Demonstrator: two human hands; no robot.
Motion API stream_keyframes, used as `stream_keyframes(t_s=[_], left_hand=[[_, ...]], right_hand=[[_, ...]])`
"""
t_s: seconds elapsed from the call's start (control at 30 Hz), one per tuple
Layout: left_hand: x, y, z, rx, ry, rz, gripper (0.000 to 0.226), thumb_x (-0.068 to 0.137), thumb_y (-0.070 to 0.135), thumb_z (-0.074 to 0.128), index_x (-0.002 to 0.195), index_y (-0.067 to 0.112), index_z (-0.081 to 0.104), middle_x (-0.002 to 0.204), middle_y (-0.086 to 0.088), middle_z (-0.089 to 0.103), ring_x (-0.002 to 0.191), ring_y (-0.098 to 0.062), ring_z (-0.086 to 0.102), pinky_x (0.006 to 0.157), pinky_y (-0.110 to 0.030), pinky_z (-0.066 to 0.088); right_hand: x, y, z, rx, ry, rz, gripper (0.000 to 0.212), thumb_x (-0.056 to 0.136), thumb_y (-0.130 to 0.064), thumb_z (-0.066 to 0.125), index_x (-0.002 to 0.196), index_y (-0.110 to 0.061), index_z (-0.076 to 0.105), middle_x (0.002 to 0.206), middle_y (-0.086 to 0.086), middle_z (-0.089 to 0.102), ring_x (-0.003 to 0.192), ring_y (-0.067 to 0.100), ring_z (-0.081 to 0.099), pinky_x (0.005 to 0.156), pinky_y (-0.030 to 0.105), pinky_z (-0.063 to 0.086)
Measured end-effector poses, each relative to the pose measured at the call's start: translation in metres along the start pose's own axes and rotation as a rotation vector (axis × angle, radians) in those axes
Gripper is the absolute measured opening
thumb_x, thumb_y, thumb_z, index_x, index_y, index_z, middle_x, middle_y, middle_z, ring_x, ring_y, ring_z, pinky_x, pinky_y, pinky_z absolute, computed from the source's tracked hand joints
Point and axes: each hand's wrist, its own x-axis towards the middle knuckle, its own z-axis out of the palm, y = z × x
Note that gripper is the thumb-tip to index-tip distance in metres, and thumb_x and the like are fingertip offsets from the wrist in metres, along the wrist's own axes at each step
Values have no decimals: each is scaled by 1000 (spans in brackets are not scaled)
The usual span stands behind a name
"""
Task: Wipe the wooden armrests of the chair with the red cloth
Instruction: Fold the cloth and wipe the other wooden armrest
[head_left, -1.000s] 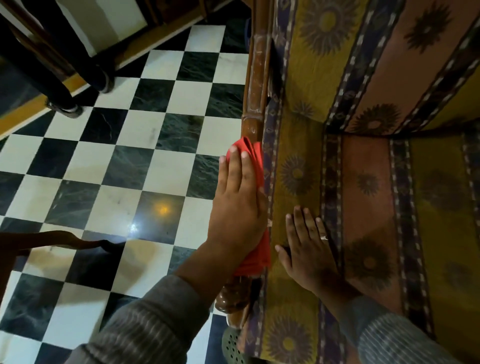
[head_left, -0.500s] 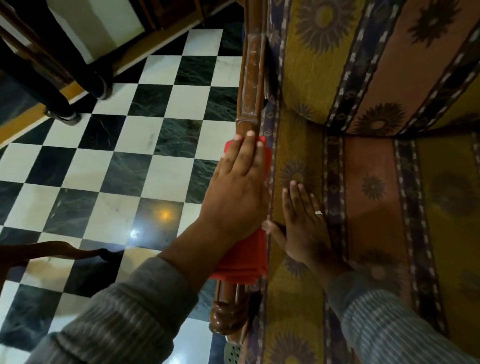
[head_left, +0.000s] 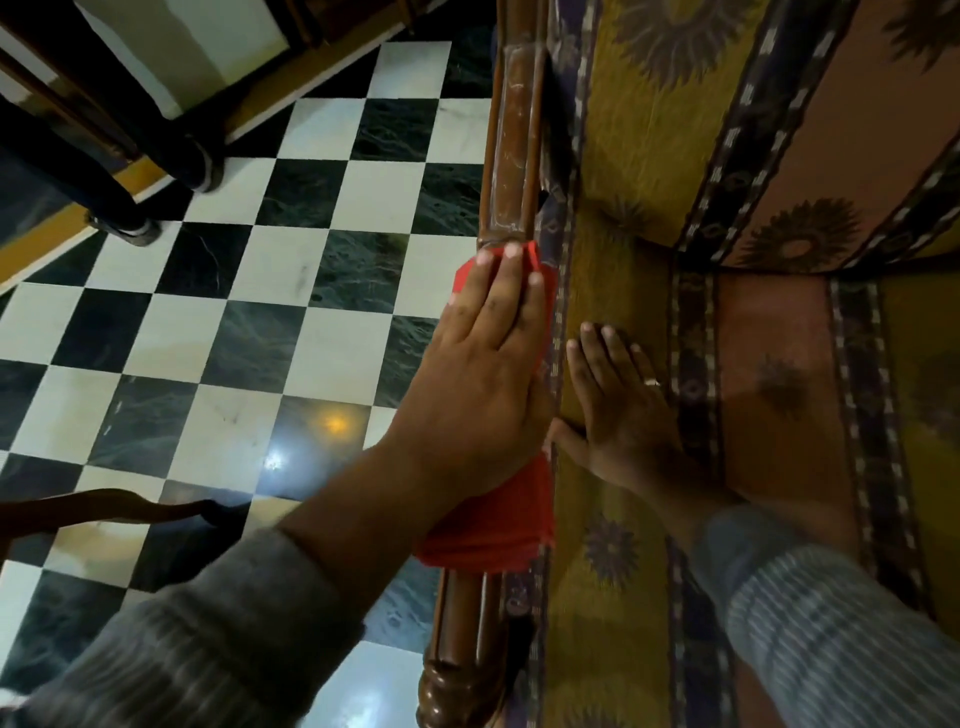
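Checkered floor (head_left: 332, 322) lay left of wooden armrest (head_left: 511, 156); patterned seat cushion (head_left: 779, 415) right. Left hand (head_left: 483, 384) lay flat, fingers extended, pressing red cloth (head_left: 493, 530) onto armrest. Right hand (head_left: 623, 410) rested open, palm down on cushion, holding nothing. Dark furniture legs (head_left: 119, 202) stood beyond.
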Motion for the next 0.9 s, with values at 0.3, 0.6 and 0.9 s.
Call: stream_keyframes(t_s=[0.3,0.6,0.9], left_hand=[[96,-16,-17,134,29,-40,67,101,32,34,158,10,6,167,-13,-6,154,-30,-11,122,-41,-7],[85,-7,-12,126,60,-96,65,102,32,31,157,9,6,167,-13,-3,154,-29,-8,123,-42,-4],[144,-18,-29,146,-8,-101,70,99,37,38,158,11,9,168,-10,-1,154,-26,-6,124,-43,-1]], right_hand=[[5,0,-1,-33,-40,45,96,88,-75,8,155,-6,15,165,15,7,153,28,-1,121,52,16],[4,1,0,-39,-10,41,94,90,-75,18,154,-6,18,165,15,9,153,28,2,121,51,17],[8,1,-4,-52,-4,32,95,89,-75,22,153,-5,21,164,16,11,153,29,4,121,51,15]])
